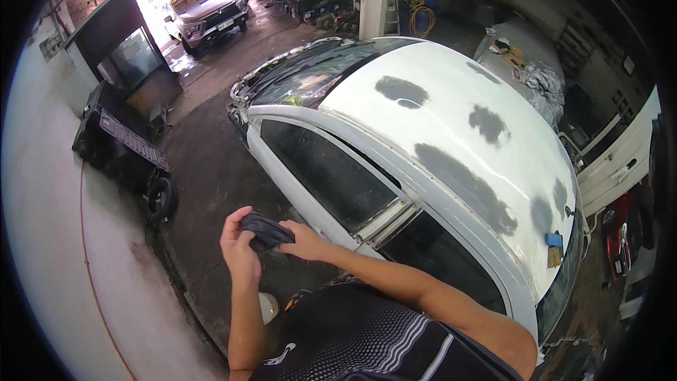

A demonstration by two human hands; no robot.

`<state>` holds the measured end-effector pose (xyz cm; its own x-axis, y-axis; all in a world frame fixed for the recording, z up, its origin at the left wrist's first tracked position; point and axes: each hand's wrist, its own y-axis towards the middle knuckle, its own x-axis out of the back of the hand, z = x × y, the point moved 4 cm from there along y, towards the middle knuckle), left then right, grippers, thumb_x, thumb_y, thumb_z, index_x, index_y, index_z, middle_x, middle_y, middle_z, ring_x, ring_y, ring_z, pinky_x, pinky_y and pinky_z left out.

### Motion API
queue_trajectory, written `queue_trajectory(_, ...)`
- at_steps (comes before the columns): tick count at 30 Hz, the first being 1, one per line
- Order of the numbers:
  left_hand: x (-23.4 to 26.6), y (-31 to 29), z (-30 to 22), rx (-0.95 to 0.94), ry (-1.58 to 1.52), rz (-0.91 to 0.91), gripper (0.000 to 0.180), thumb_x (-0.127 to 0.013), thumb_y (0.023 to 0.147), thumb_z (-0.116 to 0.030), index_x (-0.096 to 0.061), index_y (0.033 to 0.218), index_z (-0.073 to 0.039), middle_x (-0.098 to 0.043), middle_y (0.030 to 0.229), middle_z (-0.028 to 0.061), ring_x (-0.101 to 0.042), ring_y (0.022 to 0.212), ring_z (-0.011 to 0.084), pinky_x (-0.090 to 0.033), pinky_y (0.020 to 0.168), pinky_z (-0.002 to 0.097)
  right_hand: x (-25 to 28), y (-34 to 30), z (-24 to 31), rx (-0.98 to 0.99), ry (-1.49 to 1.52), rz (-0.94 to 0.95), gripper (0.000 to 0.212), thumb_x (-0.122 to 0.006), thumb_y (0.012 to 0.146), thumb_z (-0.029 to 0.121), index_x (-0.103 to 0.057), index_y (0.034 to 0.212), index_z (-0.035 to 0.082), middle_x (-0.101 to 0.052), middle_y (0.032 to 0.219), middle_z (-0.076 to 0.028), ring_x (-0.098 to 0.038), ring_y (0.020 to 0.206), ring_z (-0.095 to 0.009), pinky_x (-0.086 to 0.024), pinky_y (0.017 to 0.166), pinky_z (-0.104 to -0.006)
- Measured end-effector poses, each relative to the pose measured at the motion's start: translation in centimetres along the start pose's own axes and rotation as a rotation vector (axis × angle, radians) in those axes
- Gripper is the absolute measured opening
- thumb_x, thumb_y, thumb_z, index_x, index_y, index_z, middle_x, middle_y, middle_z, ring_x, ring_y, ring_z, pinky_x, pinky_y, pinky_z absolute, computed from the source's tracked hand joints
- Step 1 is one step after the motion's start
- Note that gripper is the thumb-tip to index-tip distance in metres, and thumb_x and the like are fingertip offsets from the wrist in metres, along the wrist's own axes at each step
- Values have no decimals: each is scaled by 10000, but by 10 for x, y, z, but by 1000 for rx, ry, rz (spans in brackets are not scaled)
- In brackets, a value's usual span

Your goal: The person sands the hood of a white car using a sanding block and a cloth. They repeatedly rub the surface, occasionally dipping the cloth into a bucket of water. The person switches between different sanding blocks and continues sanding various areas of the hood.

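Note:
In front of my body, a crumpled dark grey cloth is held between both hands. My left hand grips its left side, with the fingers bent around it. On the other side, my right hand pinches the cloth's right end. Just beyond my hands stands a white car, whose roof carries several dull grey patches. Toward the rear of that roof lie a blue block and a tan piece whose kind I cannot make out.
A black truck-bed liner-like panel and a tyre lean by the white wall on the left. Another car stands at the bright entrance. A pillar rises beyond the white car; a covered vehicle is at far right.

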<state>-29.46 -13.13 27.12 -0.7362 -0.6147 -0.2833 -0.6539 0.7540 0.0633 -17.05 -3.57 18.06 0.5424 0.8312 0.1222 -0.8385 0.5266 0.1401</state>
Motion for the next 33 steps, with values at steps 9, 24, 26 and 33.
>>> queue_trajectory(9, 13, -49, 36, -183, 452, -137, 476, -742, 838, 58, -639, 1299, -1, -659, 1239, 97, -634, 1180, 232, -493, 1033, 363, 1, 5, 15, -375, 1369, -282, 407, -761, 941, 113, -599, 1294, -6, -720, 1152, -127, -693, 1076, -205, -558, 949, -374)
queue_trajectory(24, 65, -86, 72, -818, 1286, 306, 677, -742, 820, -159, -527, 1456, -70, -560, 1417, 204, -586, 1257, 428, -459, 1043, 539, -54, -19, 10, -809, 314, 638, 265, -830, 805, 53, -645, 994, 72, -618, 781, -12, -548, 616, -77, -355, 467, -237)
queue_trajectory(26, 72, -74, 86, -772, 1259, 308, 622, -751, 771, -221, -569, 1332, -23, -614, 1292, 178, -639, 1165, 366, -484, 955, 472, -60, -9, 3, -668, -55, 613, 325, -835, 774, 96, -631, 1020, 39, -646, 808, -69, -597, 664, -142, -415, 521, -287)
queue_trajectory(33, 71, -26, 107, 48, 1341, 613, 579, -798, 804, -228, -496, 1241, 2, -690, 985, 241, -711, 977, 404, -547, 833, 489, -60, 22, -27, -222, -935, 535, 561, -810, 752, 223, -567, 1153, -85, -742, 987, -279, -759, 941, -410, -611, 828, -497)
